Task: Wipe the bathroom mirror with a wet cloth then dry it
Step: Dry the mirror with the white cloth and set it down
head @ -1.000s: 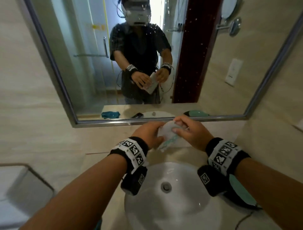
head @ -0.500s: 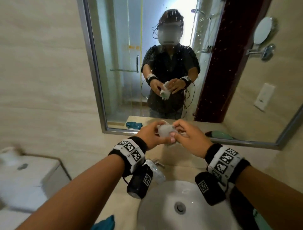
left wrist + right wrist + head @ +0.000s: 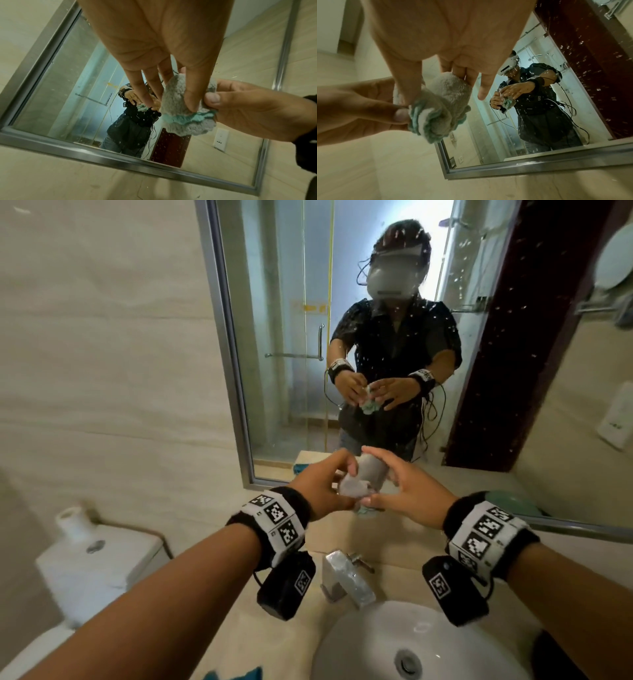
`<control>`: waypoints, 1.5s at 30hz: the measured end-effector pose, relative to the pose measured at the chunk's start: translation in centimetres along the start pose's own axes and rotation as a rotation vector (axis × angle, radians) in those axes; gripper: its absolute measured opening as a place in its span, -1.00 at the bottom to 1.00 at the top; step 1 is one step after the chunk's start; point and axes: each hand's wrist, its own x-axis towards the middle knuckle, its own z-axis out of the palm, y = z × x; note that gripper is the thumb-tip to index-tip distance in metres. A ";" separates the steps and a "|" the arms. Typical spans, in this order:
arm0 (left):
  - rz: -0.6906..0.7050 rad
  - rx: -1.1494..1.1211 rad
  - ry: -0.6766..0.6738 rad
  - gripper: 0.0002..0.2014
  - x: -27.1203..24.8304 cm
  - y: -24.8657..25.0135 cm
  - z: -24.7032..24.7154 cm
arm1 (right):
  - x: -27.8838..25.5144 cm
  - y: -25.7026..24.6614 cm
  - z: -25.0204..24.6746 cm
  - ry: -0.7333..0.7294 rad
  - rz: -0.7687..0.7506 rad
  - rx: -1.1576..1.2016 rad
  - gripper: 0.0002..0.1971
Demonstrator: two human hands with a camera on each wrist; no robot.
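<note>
Both hands hold a bunched grey cloth with teal edging (image 3: 359,482) just in front of the mirror's lower frame. My left hand (image 3: 322,484) pinches it between thumb and fingers, seen close in the left wrist view on the cloth (image 3: 180,108). My right hand (image 3: 411,494) pinches the other side with its thumb, while its index finger sticks out straight. The right wrist view shows the cloth (image 3: 436,105) rolled into a wad. The mirror (image 3: 291,337) (image 3: 68,94) (image 3: 488,142) is steel-framed and speckled with droplets.
Below my hands a chrome faucet (image 3: 346,577) stands over the white basin (image 3: 359,652) in a beige counter. A white toilet tank (image 3: 96,563) is at the left. A blue cloth (image 3: 233,675) lies at the counter's near edge, and a teal object (image 3: 510,503) lies right.
My hands rose with the cloth from over the basin to the mirror's lower edge. The cloth got bunched tighter. My right fingers spread out.
</note>
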 end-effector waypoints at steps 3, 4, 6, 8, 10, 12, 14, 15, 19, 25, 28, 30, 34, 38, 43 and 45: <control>0.021 0.054 0.024 -0.57 0.5 -0.6 -2.0 | 1.5 -0.8 0.8 0.072 0.027 0.122 -0.36; 0.030 0.062 0.033 -0.57 0.7 -0.7 -2.6 | 2.0 -1.1 1.1 0.103 0.023 0.090 -0.43; 0.056 0.068 0.050 -0.59 1.0 -1.0 -4.1 | 3.2 -2.2 1.7 0.166 -0.007 -0.030 -0.57; 0.074 0.069 0.067 -0.58 1.4 -1.2 -6.1 | 4.7 -3.9 2.4 0.235 -0.061 -0.078 -0.70; 0.092 0.061 0.081 -0.56 1.9 -1.4 -8.3 | 6.3 -5.9 3.0 0.297 -0.107 -0.107 -0.75; 0.120 0.057 0.084 -0.55 2.5 -1.8 -10.7 | 8.0 -7.2 3.2 0.323 -0.120 -0.121 -0.72; 0.153 0.078 0.051 -0.54 3.1 -2.0 -12.9 | 9.2 -8.4 3.3 0.285 -0.078 -0.066 -0.65; 0.166 0.100 0.024 -0.54 3.5 -2.1 -13.9 | 9.7 -9.0 3.4 0.258 -0.053 -0.041 -0.62; 0.203 0.109 -0.042 -0.56 5.4 -1.8 -17.1 | 11.2 -11.4 3.6 0.407 -0.030 -0.208 -0.59; 0.362 0.476 0.151 -0.46 6.8 1.8 -20.9 | 13.8 -15.3 0.0 0.545 -0.132 -0.484 -0.58; 0.365 0.692 0.345 -0.33 8.0 3.8 -23.7 | 15.4 -17.4 -3.1 0.603 -0.234 -0.687 -0.58; 0.339 0.793 0.439 -0.23 9.0 5.2 -25.5 | 16.3 -19.1 -5.3 0.648 -0.268 -0.777 -0.57; 0.299 0.938 0.558 -0.11 11.0 7.9 -28.1 | 18.2 -22.3 -9.2 0.720 -0.307 -0.952 -0.52; 0.261 1.026 0.599 0.02 13.0 9.8 -29.5 | 20.9 -24.0 -11.8 0.667 -0.276 -1.106 -0.41; 0.201 1.084 0.588 0.16 15.2 11.3 -30.8 | 24.0 -22.7 -13.2 0.623 -0.218 -1.174 -0.49; 0.190 1.090 0.603 0.21 16.2 12.1 -31.7 | 24.6 -21.9 -13.2 0.637 -0.235 -1.141 -0.53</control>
